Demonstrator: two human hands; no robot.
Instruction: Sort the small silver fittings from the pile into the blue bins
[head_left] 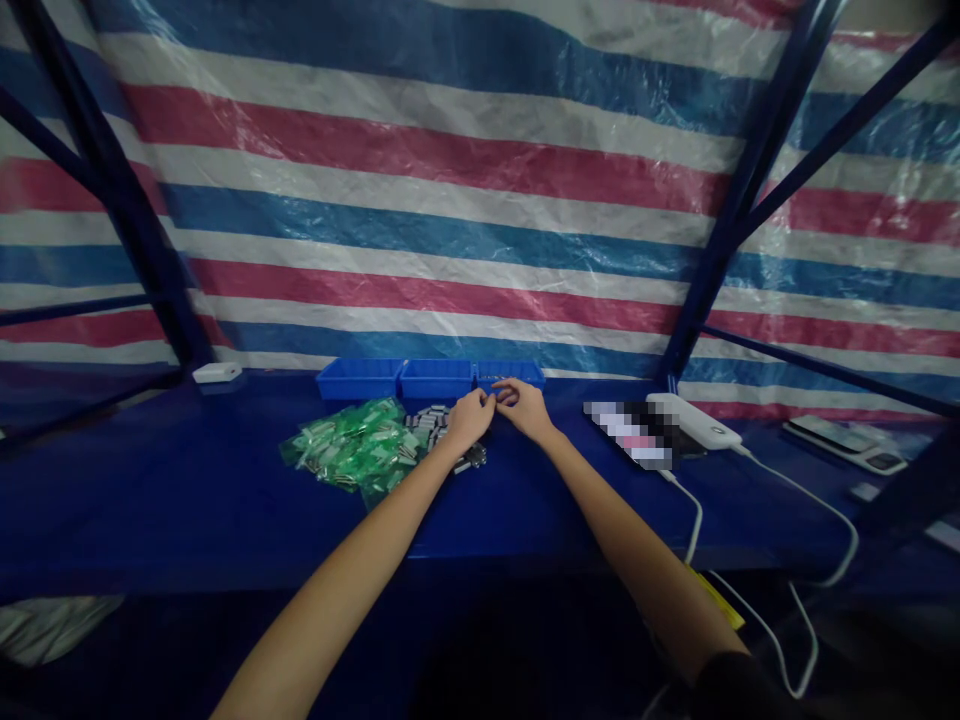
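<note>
My left hand (pixel 471 418) and my right hand (pixel 523 408) meet fingertip to fingertip just in front of the blue bins. Both have their fingers bent into a pinch; whatever is between them is too small to make out. Beside and partly behind my left hand lies a pile of small grey and white parts (pixel 429 424), with a few dark pieces (pixel 474 457) below the wrist. Left of these is a heap of green-tinted clear plastic bags (pixel 352 443). The right blue bin (pixel 531 375), behind my right hand, holds some small pieces.
Two more blue bins (pixel 358 380) stand left in the row. On the right of the blue table (pixel 225 490) are a phone (pixel 634 435), a white power bank (pixel 694 420) with cables, and a scale (pixel 846 442). A white box (pixel 217 373) sits back left.
</note>
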